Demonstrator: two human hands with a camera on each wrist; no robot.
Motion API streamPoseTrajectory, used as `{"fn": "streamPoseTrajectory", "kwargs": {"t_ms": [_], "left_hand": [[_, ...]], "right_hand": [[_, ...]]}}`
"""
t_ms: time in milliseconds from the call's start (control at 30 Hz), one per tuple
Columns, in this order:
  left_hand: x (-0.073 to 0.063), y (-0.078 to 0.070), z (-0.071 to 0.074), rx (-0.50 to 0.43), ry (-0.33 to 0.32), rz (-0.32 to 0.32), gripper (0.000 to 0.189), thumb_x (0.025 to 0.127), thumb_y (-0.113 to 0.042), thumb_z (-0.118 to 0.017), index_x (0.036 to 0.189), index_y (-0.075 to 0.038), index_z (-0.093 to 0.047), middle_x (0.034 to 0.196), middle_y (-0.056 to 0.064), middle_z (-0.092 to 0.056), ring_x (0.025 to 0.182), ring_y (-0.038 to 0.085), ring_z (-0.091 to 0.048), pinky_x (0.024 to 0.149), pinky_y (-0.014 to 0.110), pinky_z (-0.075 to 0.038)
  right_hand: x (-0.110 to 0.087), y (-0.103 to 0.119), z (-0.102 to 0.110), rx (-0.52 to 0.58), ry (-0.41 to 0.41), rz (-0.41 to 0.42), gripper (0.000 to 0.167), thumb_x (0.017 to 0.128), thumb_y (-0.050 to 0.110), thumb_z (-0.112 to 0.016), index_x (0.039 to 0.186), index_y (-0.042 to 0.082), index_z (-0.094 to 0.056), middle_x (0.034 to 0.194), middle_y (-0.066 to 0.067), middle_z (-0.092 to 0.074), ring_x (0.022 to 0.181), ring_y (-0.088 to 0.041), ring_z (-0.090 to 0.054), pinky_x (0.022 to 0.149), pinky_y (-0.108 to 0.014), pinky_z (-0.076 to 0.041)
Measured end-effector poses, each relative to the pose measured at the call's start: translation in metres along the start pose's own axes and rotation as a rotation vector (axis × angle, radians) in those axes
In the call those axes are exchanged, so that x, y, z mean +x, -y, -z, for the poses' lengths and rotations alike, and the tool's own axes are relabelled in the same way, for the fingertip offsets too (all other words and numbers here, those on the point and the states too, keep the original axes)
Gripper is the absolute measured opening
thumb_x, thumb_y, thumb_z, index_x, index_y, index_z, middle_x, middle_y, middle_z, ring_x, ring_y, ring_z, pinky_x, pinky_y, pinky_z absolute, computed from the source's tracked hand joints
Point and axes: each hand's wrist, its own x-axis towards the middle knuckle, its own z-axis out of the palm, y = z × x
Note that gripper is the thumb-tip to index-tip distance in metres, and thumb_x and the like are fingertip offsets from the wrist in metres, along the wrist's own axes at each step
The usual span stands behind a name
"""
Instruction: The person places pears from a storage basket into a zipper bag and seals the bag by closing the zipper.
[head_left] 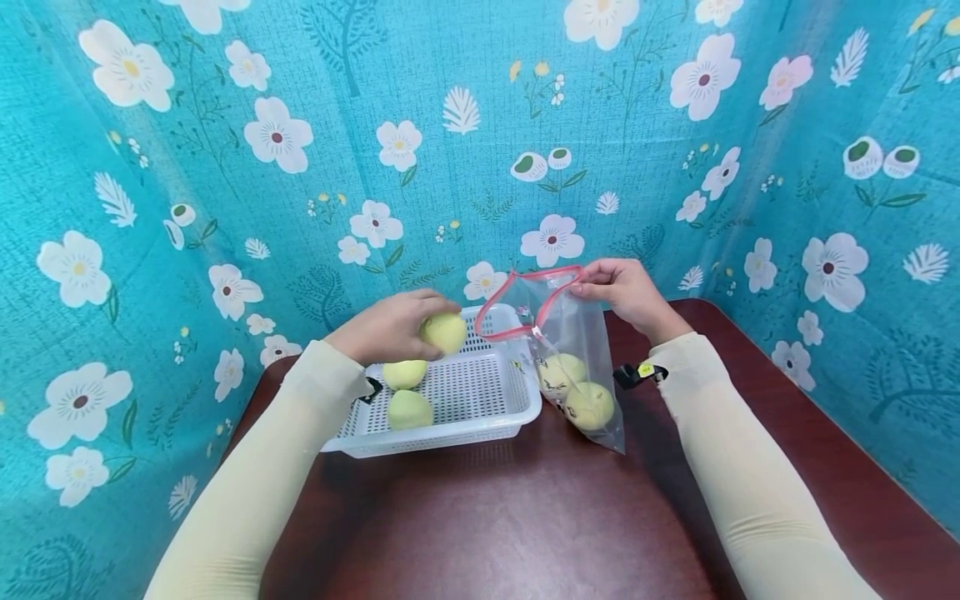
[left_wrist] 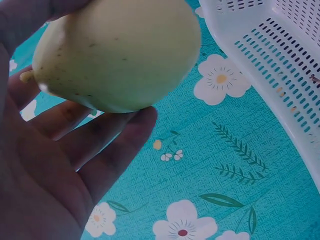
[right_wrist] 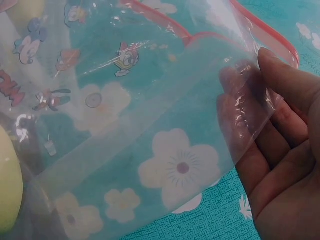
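My left hand grips a pale yellow pear above the white basket; in the left wrist view its short stem and small brown specks show. Inside the basket, below that hand, lie a yellow pear and a greener pear. With thumb and fingers my right hand pinches the red-trimmed rim of a clear plastic bag, whose mouth gapes toward the basket. Two pears, an upper pear and a lower pear, sit at the bag's bottom. Cartoon figures are printed on the plastic.
A dark red-brown table carries the basket, and the bag hangs down beside the basket's right end. Blue flowered cloth rises behind the table and along both sides. Each wrist wears a small black camera strap over a cream sleeve.
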Motion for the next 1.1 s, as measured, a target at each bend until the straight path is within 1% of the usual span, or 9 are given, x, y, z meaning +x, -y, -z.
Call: {"fn": "streamPoseTrajectory", "kwargs": {"t_ms": [133,267,433,533,733,933,1100], "left_hand": [[0.005,-0.004,0.001,0.012,-0.027,-0.018,0.06,0.079,-0.032,-0.078,0.134,-0.018,-0.058,0.129,0.0,-0.056,0.105,0.017,-0.052,0.08,0.036,-0.048],[0.012,-0.008,0.003,0.029,-0.06,-0.043,0.06,0.079,-0.035,-0.077,0.133,-0.016,-0.058,0.129,0.0,-0.056,0.106,0.017,-0.052,0.08,0.035,-0.048],[0.02,-0.012,0.007,0.044,-0.105,-0.079,0.06,0.079,-0.034,-0.078,0.132,-0.014,-0.058,0.127,0.0,-0.057,0.107,0.016,-0.053,0.083,0.035,-0.048],[0.024,-0.014,0.01,0.04,-0.121,-0.1,0.059,0.079,-0.033,-0.077,0.132,-0.014,-0.058,0.126,0.001,-0.057,0.104,0.016,-0.053,0.082,0.034,-0.047],[0.033,-0.019,0.011,0.026,-0.136,-0.106,0.06,0.079,-0.034,-0.076,0.133,-0.016,-0.057,0.126,-0.001,-0.057,0.102,0.014,-0.052,0.079,0.033,-0.047],[0.043,-0.022,0.009,0.03,-0.133,-0.109,0.061,0.08,-0.037,-0.075,0.135,-0.016,-0.056,0.129,-0.001,-0.056,0.105,0.015,-0.052,0.08,0.034,-0.047],[0.051,-0.024,0.007,0.033,-0.137,-0.147,0.06,0.08,-0.033,-0.076,0.134,-0.016,-0.056,0.132,0.001,-0.055,0.11,0.016,-0.052,0.084,0.034,-0.046]], "right_hand": [[0.0,-0.002,0.0,0.0,0.005,-0.001,0.027,0.082,0.027,-0.079,0.096,0.004,-0.072,0.087,-0.008,-0.072,0.087,-0.026,-0.058,0.072,-0.032,-0.05],[-0.001,-0.003,0.0,0.01,0.003,-0.004,0.028,0.082,0.028,-0.079,0.096,0.004,-0.072,0.088,-0.009,-0.071,0.088,-0.026,-0.058,0.073,-0.034,-0.049],[-0.002,-0.003,0.0,-0.001,-0.004,-0.008,0.032,0.081,0.031,-0.08,0.097,0.005,-0.072,0.089,-0.008,-0.071,0.091,-0.026,-0.057,0.074,-0.035,-0.049],[-0.002,-0.004,0.0,0.0,-0.011,-0.002,0.032,0.081,0.031,-0.08,0.097,0.005,-0.072,0.089,-0.008,-0.071,0.091,-0.026,-0.057,0.075,-0.034,-0.05],[-0.002,-0.005,-0.001,0.024,-0.004,0.01,0.03,0.082,0.029,-0.079,0.097,0.004,-0.072,0.089,-0.008,-0.072,0.089,-0.026,-0.059,0.073,-0.031,-0.05],[-0.002,-0.006,-0.001,0.065,0.002,0.02,0.026,0.083,0.023,-0.079,0.095,0.002,-0.071,0.087,-0.008,-0.072,0.087,-0.025,-0.063,0.074,-0.03,-0.052],[-0.002,-0.006,-0.001,0.092,0.004,0.036,0.021,0.084,0.017,-0.077,0.095,-0.001,-0.071,0.086,-0.008,-0.072,0.086,-0.023,-0.064,0.074,-0.029,-0.052]]}}
